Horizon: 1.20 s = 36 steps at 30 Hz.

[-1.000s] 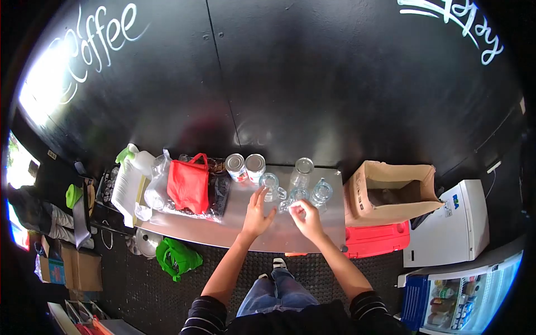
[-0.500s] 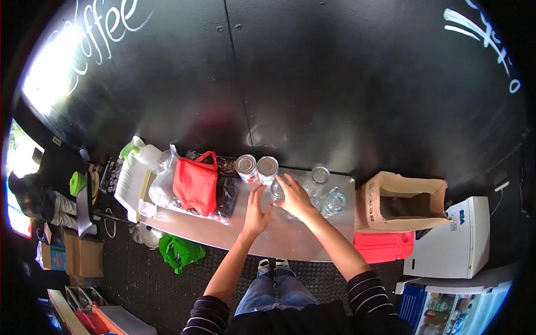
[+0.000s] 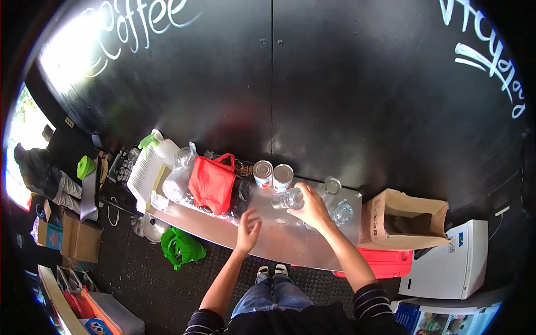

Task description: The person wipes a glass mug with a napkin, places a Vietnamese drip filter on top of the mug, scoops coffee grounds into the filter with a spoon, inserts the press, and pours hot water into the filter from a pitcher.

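Note:
My right hand (image 3: pixel 310 206) is closed around a clear glass jar (image 3: pixel 283 199), which is tipped over onto its side just above the steel table (image 3: pixel 273 240). Left of it, my left hand (image 3: pixel 248 230) holds nothing, its fingers apart, over the table's front part. Two metal cans, a left can (image 3: pixel 263 174) and a right can (image 3: pixel 283 177), stand upright side by side behind the jar. To the right of my right hand are another glass jar (image 3: pixel 332 186) and a clear ridged glass vessel (image 3: pixel 342 213). My right hand and forearm partly hide more glassware.
A red bag (image 3: pixel 212 184) lies on black plastic at the table's left, near a spray bottle (image 3: pixel 166 152). An open cardboard box (image 3: pixel 379 223) is at the right end, above a red case (image 3: pixel 385 261). A green bag (image 3: pixel 181 248) sits on the floor.
My right hand has taken hold of the glass jar and tipped it sideways. My left hand has drawn away to the left. The camera view has shifted and turned slightly.

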Each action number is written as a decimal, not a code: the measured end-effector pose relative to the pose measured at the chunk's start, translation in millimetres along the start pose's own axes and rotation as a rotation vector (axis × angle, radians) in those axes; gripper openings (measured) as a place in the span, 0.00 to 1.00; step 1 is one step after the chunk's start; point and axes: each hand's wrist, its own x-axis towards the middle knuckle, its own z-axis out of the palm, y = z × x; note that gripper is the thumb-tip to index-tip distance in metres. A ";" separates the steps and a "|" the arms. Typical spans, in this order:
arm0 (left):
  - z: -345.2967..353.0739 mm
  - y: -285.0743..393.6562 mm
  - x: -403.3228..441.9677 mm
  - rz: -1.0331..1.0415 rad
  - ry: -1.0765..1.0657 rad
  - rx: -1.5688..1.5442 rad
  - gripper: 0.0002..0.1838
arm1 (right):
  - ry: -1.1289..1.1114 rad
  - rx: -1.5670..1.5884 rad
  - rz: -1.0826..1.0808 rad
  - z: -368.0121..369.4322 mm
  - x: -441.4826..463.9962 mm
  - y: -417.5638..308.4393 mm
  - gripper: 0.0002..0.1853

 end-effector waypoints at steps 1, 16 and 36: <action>2.0 -1.9 -0.9 -0.025 -0.032 0.020 0.23 | 0.097 0.110 -0.056 -3.0 -4.2 -0.1 0.40; 73.4 86.2 2.3 0.050 0.074 -0.617 0.15 | 0.089 1.647 0.267 33.8 -76.8 0.0 0.40; 62.3 148.9 -64.7 0.139 -0.436 -0.457 0.18 | 0.499 0.968 0.201 24.4 -202.7 -90.6 0.39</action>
